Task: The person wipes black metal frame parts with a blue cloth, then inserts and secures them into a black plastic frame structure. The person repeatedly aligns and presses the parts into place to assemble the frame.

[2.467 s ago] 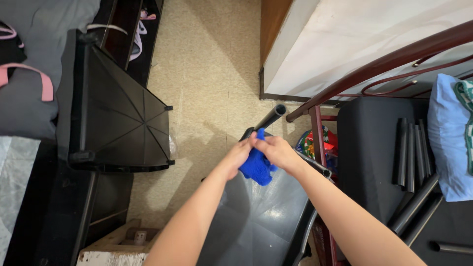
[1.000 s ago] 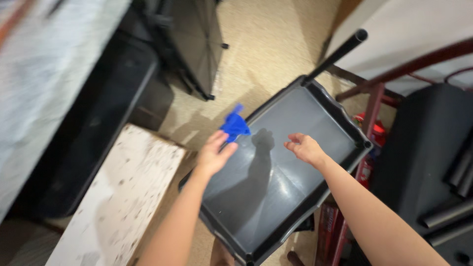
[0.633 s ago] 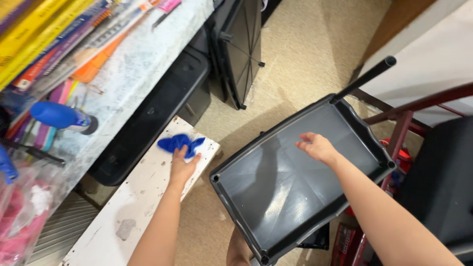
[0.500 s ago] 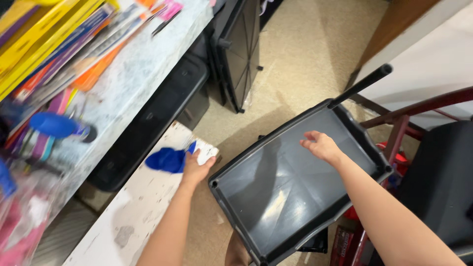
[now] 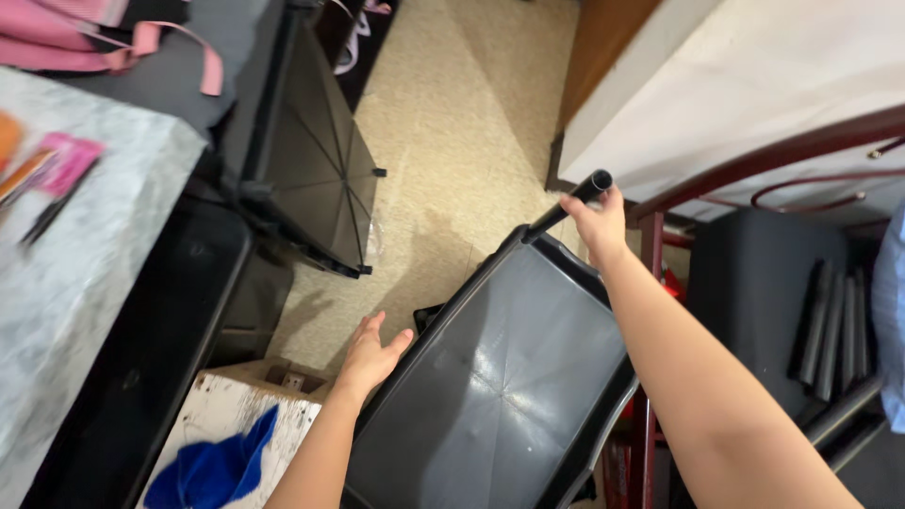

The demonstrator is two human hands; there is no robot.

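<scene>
Blue cloth dropped; right hand moved to black pole.

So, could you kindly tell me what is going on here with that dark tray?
A person is handling a dark grey plastic tray tilted over the floor. The right hand grips a black pole rising from the tray's far corner, while the left hand is open beside the tray's left rim. A blue cloth lies on a worn white board at lower left, held by neither hand.
</scene>
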